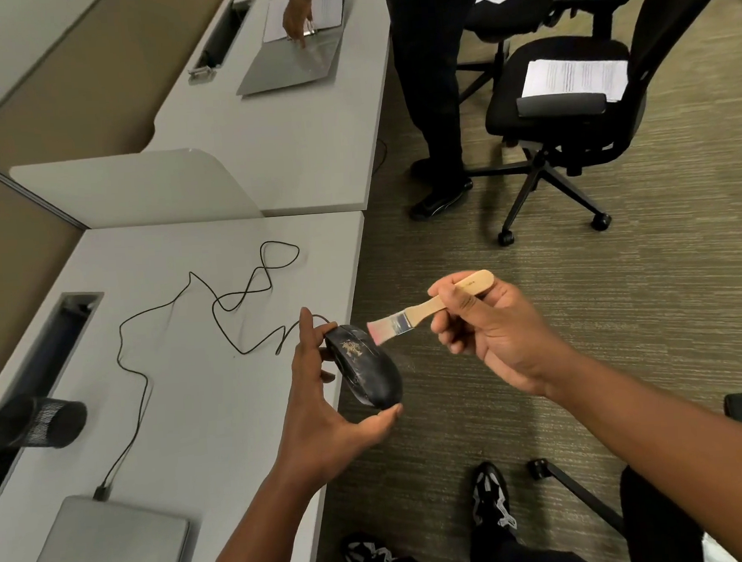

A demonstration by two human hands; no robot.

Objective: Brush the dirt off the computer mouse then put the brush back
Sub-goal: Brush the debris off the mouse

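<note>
Your mouse [364, 370]: black, wired, held off bench edge [345, 308] between your left hand's [325, 414] fingers and thumb, tilted with top facing you. Tan dirt patch sits on front half of its top, pale smudges further back. Black cable [214, 307] runs from front, loops across bench. Your brush [431, 307]: small, flat wooden handle, metal ferrule, pink bristles. Your right hand [494, 329] grips handle; bristle tips sit just beside mouse's front end, near dirt.
</note>
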